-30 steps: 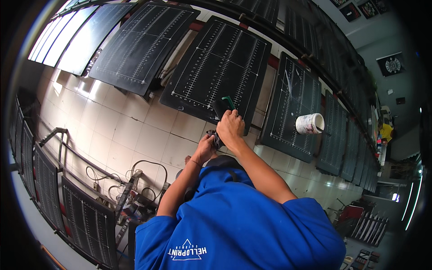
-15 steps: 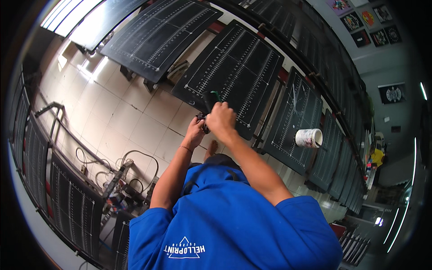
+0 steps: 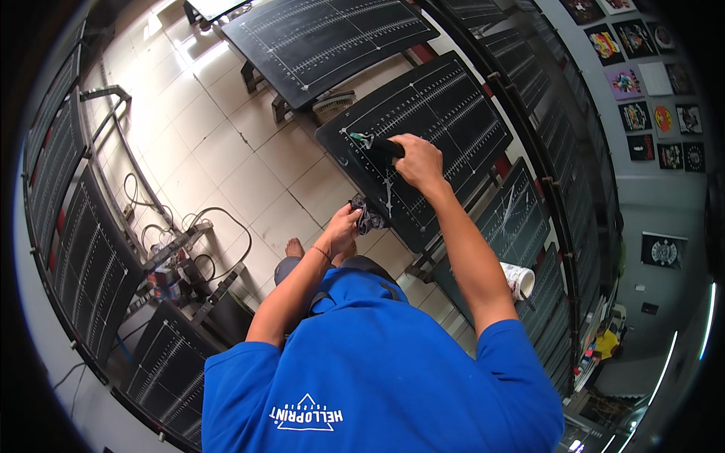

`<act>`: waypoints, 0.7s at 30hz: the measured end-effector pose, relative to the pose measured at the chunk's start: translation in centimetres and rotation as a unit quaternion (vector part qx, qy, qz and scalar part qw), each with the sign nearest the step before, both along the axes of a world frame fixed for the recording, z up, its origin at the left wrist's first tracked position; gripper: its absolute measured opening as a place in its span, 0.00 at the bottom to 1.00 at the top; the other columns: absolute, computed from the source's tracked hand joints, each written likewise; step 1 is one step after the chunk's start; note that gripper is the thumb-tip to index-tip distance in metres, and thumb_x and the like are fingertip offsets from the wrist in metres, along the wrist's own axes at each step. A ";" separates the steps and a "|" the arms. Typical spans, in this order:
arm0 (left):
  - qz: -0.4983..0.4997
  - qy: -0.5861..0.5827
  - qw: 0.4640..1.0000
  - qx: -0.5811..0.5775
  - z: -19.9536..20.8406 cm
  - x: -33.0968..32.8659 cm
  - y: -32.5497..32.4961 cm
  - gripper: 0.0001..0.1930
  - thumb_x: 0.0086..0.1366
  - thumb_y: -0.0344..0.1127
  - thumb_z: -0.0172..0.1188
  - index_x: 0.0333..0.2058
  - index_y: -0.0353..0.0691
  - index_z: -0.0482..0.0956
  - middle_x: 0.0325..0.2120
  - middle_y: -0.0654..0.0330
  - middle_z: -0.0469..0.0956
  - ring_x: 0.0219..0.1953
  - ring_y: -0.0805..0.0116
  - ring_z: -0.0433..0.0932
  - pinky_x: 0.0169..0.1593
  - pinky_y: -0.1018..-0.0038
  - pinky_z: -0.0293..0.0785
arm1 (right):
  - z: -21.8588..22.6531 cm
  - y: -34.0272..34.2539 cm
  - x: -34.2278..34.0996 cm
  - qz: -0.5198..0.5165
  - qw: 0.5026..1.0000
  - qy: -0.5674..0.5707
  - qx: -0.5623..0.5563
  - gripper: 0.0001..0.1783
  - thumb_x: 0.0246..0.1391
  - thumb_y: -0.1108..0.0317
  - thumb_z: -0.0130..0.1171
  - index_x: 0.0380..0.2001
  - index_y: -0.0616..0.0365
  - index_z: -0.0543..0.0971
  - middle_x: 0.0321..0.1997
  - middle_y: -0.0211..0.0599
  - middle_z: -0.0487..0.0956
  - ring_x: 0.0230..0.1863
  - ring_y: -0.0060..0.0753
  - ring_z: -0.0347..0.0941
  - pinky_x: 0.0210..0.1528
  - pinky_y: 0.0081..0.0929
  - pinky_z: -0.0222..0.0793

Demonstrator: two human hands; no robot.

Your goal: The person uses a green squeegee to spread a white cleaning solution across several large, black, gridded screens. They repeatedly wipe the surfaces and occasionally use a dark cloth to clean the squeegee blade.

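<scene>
Over a black platen marked with white ruler lines (image 3: 445, 124), my right hand (image 3: 420, 163) is closed round a black-handled tool (image 3: 387, 146). The tool points left, its green and whitish end over the platen's near left corner; whether that end touches the surface I cannot tell. Close to the platen's near edge, my left hand (image 3: 343, 229) grips a crumpled dark cloth (image 3: 370, 217). A white smear marks the platen between the cloth and the tool.
Similar platens, one farther left (image 3: 332, 45) and one on the right (image 3: 513, 208), line a long rail. A stained white bucket (image 3: 517, 281) stands on the right, beside my right arm. On the left, a metal frame with cables (image 3: 189, 249) stands on the tiled floor.
My right hand has moved away from my left, and the tool has swung to point left over the platen. The dark cloth now shows clearly in my left hand. The whole view has shifted.
</scene>
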State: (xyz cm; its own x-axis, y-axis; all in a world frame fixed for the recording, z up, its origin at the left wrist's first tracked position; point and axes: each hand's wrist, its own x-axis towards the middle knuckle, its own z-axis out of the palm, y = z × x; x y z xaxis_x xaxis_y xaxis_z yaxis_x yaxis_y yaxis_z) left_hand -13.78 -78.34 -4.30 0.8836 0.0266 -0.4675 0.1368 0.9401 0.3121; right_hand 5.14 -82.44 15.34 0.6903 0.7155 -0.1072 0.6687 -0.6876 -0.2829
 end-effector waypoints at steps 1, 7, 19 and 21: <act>0.007 -0.003 1.000 -0.004 -0.2 -0.2 -0.5 0.11 0.75 0.30 0.46 0.52 0.36 0.70 0.43 0.63 0.77 0.42 0.74 0.79 0.47 0.75 0.79 | -0.9 0.5 0.5 0.055 0.997 -0.035 0.032 0.17 0.45 0.72 0.62 0.42 0.48 0.84 0.42 0.27 0.83 0.46 0.40 0.79 0.48 0.39 0.75; 0.036 0.012 0.999 0.001 -0.3 -1.1 -2.8 0.11 0.75 0.30 0.46 0.53 0.36 0.70 0.44 0.63 0.77 0.42 0.75 0.79 0.49 0.75 0.78 | -3.0 3.8 4.2 0.286 0.946 -0.121 0.093 0.17 0.43 0.73 0.64 0.39 0.45 0.84 0.42 0.26 0.83 0.44 0.36 0.80 0.46 0.35 0.74; 0.181 0.026 0.983 -0.009 -0.7 -0.8 -7.0 0.11 0.75 0.29 0.44 0.53 0.36 0.68 0.45 0.59 0.77 0.43 0.71 0.79 0.47 0.73 0.79 | -3.0 -7.3 2.3 0.396 0.910 -0.094 0.081 0.21 0.40 0.78 0.60 0.41 0.49 0.83 0.43 0.30 0.84 0.48 0.33 0.79 0.50 0.32 0.70; 0.197 0.016 0.980 0.035 -1.3 -1.0 -6.5 0.12 0.75 0.28 0.44 0.54 0.35 0.67 0.46 0.59 0.77 0.46 0.70 0.79 0.51 0.72 0.79 | -2.1 -7.8 3.6 0.410 0.908 -0.064 0.061 0.22 0.38 0.78 0.61 0.41 0.48 0.83 0.43 0.30 0.84 0.48 0.34 0.79 0.49 0.33 0.71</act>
